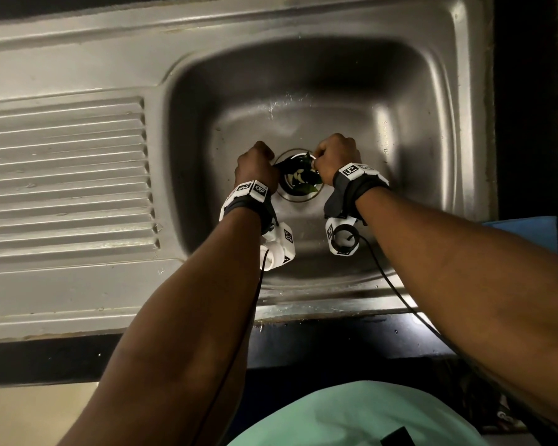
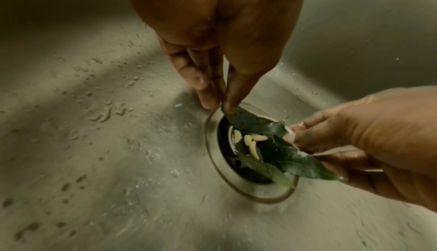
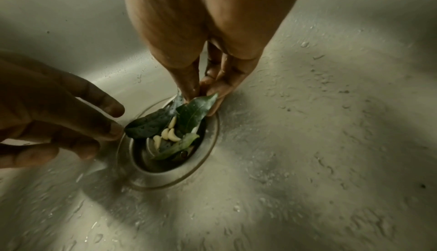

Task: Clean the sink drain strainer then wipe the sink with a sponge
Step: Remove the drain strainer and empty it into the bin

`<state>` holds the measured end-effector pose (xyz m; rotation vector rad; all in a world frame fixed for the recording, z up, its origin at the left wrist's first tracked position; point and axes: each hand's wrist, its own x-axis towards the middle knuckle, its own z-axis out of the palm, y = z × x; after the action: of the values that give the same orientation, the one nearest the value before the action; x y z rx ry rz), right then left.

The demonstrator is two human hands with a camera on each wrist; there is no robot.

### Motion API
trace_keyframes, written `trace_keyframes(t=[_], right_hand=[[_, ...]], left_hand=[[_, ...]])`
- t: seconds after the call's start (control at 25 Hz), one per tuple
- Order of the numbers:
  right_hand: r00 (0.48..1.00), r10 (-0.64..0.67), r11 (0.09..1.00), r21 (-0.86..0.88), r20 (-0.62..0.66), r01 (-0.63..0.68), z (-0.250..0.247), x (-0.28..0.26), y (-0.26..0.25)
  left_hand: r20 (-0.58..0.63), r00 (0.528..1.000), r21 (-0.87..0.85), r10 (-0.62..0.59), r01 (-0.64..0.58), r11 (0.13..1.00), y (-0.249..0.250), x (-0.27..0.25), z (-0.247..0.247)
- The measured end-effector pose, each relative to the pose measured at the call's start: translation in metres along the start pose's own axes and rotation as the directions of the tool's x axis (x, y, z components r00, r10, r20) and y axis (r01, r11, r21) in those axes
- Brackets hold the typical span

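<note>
Fingertips of the left hand pinch the tip of a dark green leaf at the left rim of the drain strainer, thumb and forefinger closed tight on it. The right hand does the same on the right side, its fingers bunched around the end of a second leaf. Between the two hands, down in the strainer cup, lie a few pale seeds and a third, lighter leaf. The strainer sits in its hole at the middle of the wet steel sink, so this looks like the first step, clearing the strainer. Next, I'd judge, both leaves need lifting clear without tearing, then the small seeds want picking or tipping out. No sponge is in sight; only the ribbed draining board lies to the left.
</note>
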<state>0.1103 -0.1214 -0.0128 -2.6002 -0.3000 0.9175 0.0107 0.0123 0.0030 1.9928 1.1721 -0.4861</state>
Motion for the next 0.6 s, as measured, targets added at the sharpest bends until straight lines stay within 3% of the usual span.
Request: trace_keyframes(t=[0.6], right_hand=[[0.998,0.049,0.994,0.096,-0.031,-0.046,0.015,0.001,0.0]], left_hand=[[-0.011,0.999,0.064,0.053,-0.052,0.997,-0.002,0.002,0.008]])
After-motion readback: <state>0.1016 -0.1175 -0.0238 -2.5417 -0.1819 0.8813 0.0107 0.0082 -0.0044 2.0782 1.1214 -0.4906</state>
